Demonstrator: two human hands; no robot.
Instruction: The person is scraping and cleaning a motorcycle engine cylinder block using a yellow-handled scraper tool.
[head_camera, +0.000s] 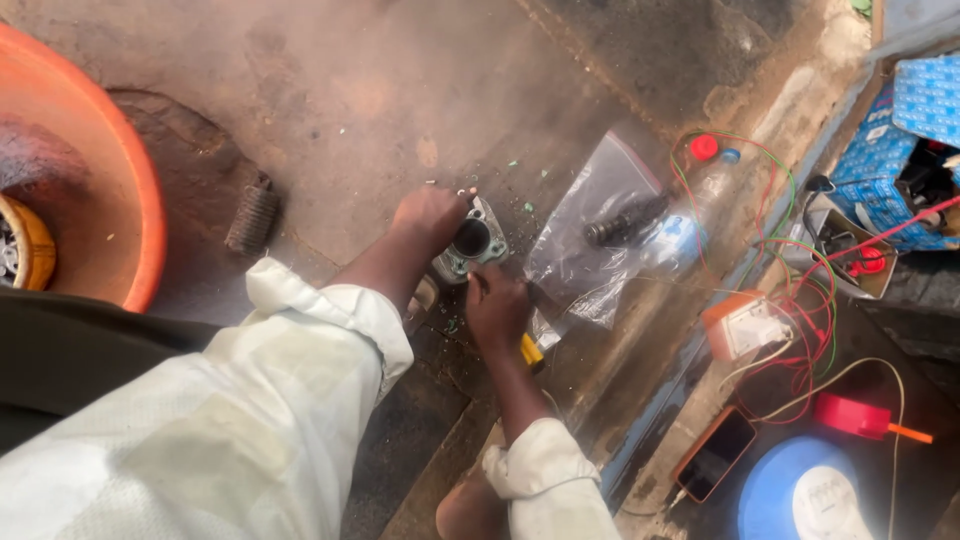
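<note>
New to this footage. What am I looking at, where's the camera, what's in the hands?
There is no machine here: a person works with two bare hands, filmed by one camera on their head looking down at a dirty concrete floor. The left hand steadies a grey metal part with a round bore. The right hand grips a yellow-handled tool, its tip hidden. Around them lie a clear plastic bag with a dark part inside, a coil spring, an orange basin, an orange-and-white box with red and green wires, a phone and blue cartons.
</note>
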